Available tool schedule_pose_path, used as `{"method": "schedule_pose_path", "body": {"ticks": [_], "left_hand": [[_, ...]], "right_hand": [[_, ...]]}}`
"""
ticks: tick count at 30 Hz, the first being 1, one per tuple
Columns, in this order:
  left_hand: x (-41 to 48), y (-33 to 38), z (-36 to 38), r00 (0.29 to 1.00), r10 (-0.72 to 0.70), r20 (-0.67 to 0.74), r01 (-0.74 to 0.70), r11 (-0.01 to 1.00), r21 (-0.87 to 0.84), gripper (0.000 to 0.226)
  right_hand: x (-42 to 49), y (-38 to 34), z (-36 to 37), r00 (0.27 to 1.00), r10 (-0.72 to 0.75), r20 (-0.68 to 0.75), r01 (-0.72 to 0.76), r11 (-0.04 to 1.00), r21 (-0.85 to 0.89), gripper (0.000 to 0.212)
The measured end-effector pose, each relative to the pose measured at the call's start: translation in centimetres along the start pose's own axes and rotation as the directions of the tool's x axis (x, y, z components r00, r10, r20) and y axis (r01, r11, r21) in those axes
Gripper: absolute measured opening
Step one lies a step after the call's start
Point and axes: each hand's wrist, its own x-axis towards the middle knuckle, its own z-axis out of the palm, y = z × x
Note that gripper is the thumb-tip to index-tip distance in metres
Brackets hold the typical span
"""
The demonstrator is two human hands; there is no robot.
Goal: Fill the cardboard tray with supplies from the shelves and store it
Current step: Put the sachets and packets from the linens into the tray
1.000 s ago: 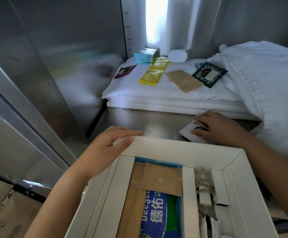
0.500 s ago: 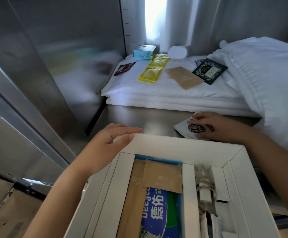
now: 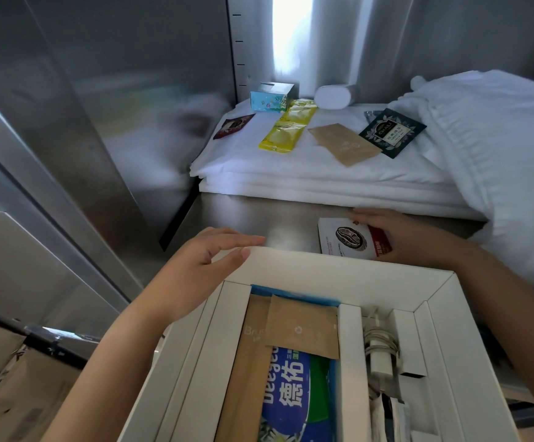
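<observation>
We judge filling underway: right grip pinches a coffee sachet on the steel shelf; left grip rests open-fingered on the cardboard tray. Next, the sachet needs lifting into a compartment.

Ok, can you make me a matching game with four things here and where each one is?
Things:
1. yellow sachets
2. coffee sachet
3. white charger
4. blue pack

Places:
A. in the narrow right compartment of the cardboard tray
B. on the folded white linens
C. gripped by the right hand
D. under brown paper packets in the tray's wide compartment

Pairs: 1-B, 2-C, 3-A, 4-D.
</observation>
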Motion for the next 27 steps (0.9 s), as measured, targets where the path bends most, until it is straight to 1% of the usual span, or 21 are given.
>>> {"method": "schedule_pose_path", "body": {"ticks": [3, 6, 9, 15, 19, 24, 27], "left_hand": [[0.0, 0.1, 0.0, 1.000, 0.001, 0.004, -0.001, 1.000, 0.006, 0.031], [0.0, 0.1, 0.0, 1.000, -0.005, 0.000, 0.005, 1.000, -0.003, 0.031], [0.0, 0.0, 0.1, 1.000, -0.004, -0.004, 0.004, 1.000, -0.008, 0.033], [0.1, -0.2, 0.0, 1.000, -0.003, -0.004, 0.003, 1.000, 0.005, 0.031], [0.1, -0.2, 0.0, 1.000, 0.003, -0.001, -0.003, 1.000, 0.010, 0.030], [0.1, -0.1, 0.0, 1.000, 0.005, -0.001, -0.005, 1.000, 0.017, 0.032], [0.1, -0.1, 0.0, 1.000, 0.005, -0.003, -0.005, 1.000, 0.014, 0.032]], "right_hand": [[0.1, -0.2, 0.2, 1.000, 0.014, 0.007, -0.015, 0.998, 0.062, 0.094], [0.1, -0.4, 0.1, 1.000, 0.019, -0.002, -0.019, 0.999, 0.050, 0.093], [0.0, -0.8, 0.0, 0.999, 0.022, -0.045, -0.021, 1.000, 0.021, 0.092], [-0.5, -1.0, -1.0, 0.994, 0.045, -0.101, -0.038, 0.997, 0.064, 0.088], [-0.7, -1.1, -1.1, 0.994, 0.059, -0.094, -0.055, 0.997, 0.045, 0.088], [-0.7, -0.9, -0.9, 0.992, 0.072, -0.100, -0.066, 0.996, 0.062, 0.088], [-0.4, -0.5, -0.5, 0.995, 0.079, -0.064, -0.077, 0.996, 0.033, 0.092]]}}
